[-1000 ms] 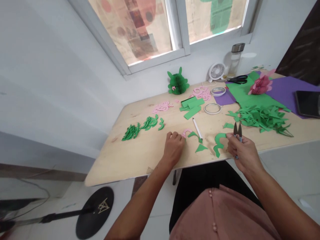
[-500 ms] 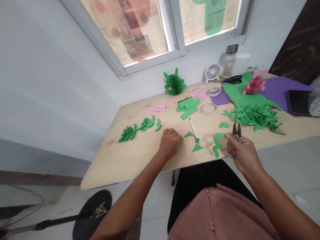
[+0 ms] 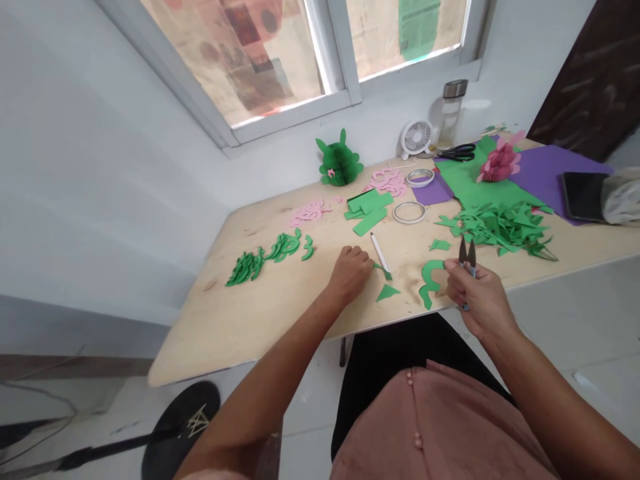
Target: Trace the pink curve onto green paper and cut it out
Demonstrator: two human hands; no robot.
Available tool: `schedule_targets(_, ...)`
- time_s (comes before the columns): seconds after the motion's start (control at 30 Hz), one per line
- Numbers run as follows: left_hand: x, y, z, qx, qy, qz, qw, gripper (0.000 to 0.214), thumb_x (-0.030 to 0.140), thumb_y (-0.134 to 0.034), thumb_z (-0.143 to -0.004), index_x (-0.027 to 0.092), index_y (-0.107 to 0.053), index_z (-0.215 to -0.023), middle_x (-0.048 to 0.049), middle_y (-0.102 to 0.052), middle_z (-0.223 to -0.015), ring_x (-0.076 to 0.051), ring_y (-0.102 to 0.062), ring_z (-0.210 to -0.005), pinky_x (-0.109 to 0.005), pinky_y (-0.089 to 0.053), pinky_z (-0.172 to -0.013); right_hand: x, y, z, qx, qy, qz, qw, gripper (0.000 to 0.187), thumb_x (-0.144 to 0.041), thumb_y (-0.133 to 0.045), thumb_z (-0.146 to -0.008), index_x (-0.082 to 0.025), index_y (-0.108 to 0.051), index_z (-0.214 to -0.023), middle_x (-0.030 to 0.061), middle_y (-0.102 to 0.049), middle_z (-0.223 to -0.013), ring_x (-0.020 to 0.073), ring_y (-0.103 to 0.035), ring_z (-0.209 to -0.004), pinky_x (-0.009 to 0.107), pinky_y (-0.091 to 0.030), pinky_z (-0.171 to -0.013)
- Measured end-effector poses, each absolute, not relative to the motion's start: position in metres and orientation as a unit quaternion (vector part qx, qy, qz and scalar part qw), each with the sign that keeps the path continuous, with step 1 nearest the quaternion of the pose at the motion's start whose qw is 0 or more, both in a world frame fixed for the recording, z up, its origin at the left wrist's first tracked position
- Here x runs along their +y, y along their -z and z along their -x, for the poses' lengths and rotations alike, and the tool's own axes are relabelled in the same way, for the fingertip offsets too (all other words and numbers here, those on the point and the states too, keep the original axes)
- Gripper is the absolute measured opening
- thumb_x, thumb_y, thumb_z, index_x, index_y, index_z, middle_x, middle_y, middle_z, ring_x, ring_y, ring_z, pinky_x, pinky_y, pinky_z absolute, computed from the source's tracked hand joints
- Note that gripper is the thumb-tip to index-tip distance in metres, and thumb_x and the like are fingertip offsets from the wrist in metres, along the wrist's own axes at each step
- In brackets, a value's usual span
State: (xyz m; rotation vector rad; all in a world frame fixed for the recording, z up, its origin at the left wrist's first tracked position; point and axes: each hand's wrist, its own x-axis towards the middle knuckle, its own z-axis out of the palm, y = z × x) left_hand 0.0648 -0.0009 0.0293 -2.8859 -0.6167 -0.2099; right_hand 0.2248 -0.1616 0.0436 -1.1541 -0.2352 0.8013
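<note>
My right hand (image 3: 475,293) is closed around small snips (image 3: 467,257), whose two dark blades point up and stand slightly apart. Its thumb and finger also pinch one end of a curvy green paper cutout (image 3: 428,283), held near the table's front edge. My left hand (image 3: 351,275) rests on the table with its fingers curled down; what lies under them is hidden. Right beside those fingers is a curved green paper scrap (image 3: 384,271), partly covered. A triangular green scrap (image 3: 387,292) and a white pen (image 3: 380,252) lie between my hands.
Green cutouts (image 3: 245,268) and pink cutouts (image 3: 309,212) lie to the left. Behind stand a green paper figure (image 3: 341,163), tape rolls (image 3: 410,213), a small fan (image 3: 417,138) and a bottle (image 3: 452,117). A green scrap heap (image 3: 500,227) and a phone (image 3: 583,195) are right.
My left hand has moved right toward the curved green scrap, and the pink piece by its fingers no longer shows. My right hand keeps its hold. The view has shifted slightly.
</note>
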Motion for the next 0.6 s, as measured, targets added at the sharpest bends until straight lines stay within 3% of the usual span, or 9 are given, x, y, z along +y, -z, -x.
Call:
schedule_targets(0.3,0.003,-0.036,-0.073,-0.232,0.053,0.969,0.066,0.017,0.009,-0.052,-0.080,0.015,-0.064,-0.070,-0.0096,-0.066,-0.075,-0.023,-0.056,-0.081,-0.036,-0.038,-0.075,-0.165,-0.046,-0.226,-0.121,-0.366,0.522,0.761,0.033,-0.033,-0.082,-0.058,-0.017,-0.054,-0.064,-0.0125,-0.028,-0.044,0.0022,-0.019,-0.038,0.018,-0.014,-0.035)
schedule_targets(0.5,-0.033,-0.038,-0.057,-0.238,0.042,0.970,0.022,0.012,0.018,-0.058,-0.083,0.018,-0.067,-0.075,-0.0040,-0.068,-0.077,-0.020,-0.059,-0.081,-0.032,-0.041,-0.076,-0.168,-0.042,-0.231,-0.107,-0.362,0.518,0.768,0.032,-0.031,-0.083,-0.057,-0.016,-0.055,-0.063,-0.0122,-0.028,-0.045,0.0022,-0.020,-0.039,0.018,-0.013,-0.035)
schedule_targets(0.6,-0.049,-0.042,-0.056,-0.226,0.031,0.973,0.018,0.010,0.025,-0.061,-0.082,0.017,-0.067,-0.080,-0.0061,-0.068,-0.081,-0.022,-0.059,-0.082,-0.034,-0.042,-0.075,-0.168,-0.043,-0.233,-0.103,-0.360,0.516,0.771,0.031,-0.029,-0.083,-0.057,-0.015,-0.057,-0.064,-0.0119,-0.029,-0.045,0.0021,-0.021,-0.039,0.019,-0.013,-0.035)
